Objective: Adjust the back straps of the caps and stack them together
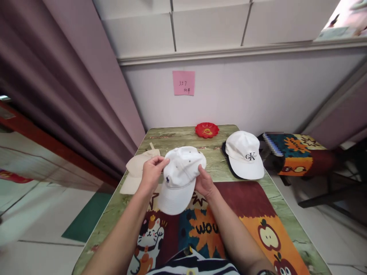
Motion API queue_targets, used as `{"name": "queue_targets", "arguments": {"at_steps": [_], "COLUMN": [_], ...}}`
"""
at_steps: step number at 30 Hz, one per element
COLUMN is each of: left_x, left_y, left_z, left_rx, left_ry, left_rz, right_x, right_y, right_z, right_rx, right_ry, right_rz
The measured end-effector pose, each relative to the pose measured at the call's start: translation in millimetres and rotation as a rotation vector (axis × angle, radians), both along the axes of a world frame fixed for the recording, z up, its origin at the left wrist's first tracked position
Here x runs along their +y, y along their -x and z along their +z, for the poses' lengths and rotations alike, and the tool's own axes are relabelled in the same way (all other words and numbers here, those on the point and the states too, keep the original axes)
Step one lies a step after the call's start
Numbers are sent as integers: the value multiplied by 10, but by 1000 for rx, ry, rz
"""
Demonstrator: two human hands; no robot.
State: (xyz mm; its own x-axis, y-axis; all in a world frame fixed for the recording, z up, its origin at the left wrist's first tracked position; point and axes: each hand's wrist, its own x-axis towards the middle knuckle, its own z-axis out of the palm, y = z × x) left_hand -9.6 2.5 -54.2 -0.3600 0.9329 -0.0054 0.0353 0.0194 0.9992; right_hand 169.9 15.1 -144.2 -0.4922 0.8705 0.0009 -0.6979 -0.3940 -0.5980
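Note:
A white baseball cap (183,168) with a small dark emblem is held up over the table, its brim pointing toward me and a little left. My left hand (151,170) pinches its left edge between thumb and fingers. On the opposite side my right hand (204,181) grips the cap, thumb on the outside and fingers partly hidden behind it. Just beyond my left hand, a beige cap (137,172) lies on the table with its strap sticking up. To the right sits another white cap (243,154) with dark lettering, resting on a black cap (226,151).
The green wood-patterned table (172,133) carries a colourful printed mat (237,191) and, at the back, a red scalloped dish (207,130). A pink note (184,83) is stuck on the wall. A stool with a patterned cover (298,152) stands right, a purple curtain (86,76) hangs left.

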Motion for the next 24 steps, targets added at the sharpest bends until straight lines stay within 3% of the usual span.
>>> {"name": "queue_targets", "arguments": {"at_steps": [3, 7, 10, 12, 15, 19, 24], "left_x": [-19, -111, -243, -313, -329, -267, -241], "left_y": [30, 72, -39, -155, -299, -410, -512], "left_z": [-171, -440, -621, -671, -619, -455, -325], "left_rx": [-5, -155, -408, -575, -730, -749, -735], "left_ry": [41, 181, 368, 360, 245, 99, 49], "left_rz": [-98, -20, -255, -437, -524, -458, -389], "right_x": [48, 79, 73, 70, 72, 79, 104], "right_y": [-114, -289, -337, -324, -277, -231, -225], "right_z": [118, 268, 288, 246, 155, 90, 66], "right_rx": [43, 39, 1, -29, -89, -97, -44], "right_ry": [55, 25, -12, -41, -73, -61, -23], "right_rz": [-6, -87, -163, -173, -160, -148, -177]}}
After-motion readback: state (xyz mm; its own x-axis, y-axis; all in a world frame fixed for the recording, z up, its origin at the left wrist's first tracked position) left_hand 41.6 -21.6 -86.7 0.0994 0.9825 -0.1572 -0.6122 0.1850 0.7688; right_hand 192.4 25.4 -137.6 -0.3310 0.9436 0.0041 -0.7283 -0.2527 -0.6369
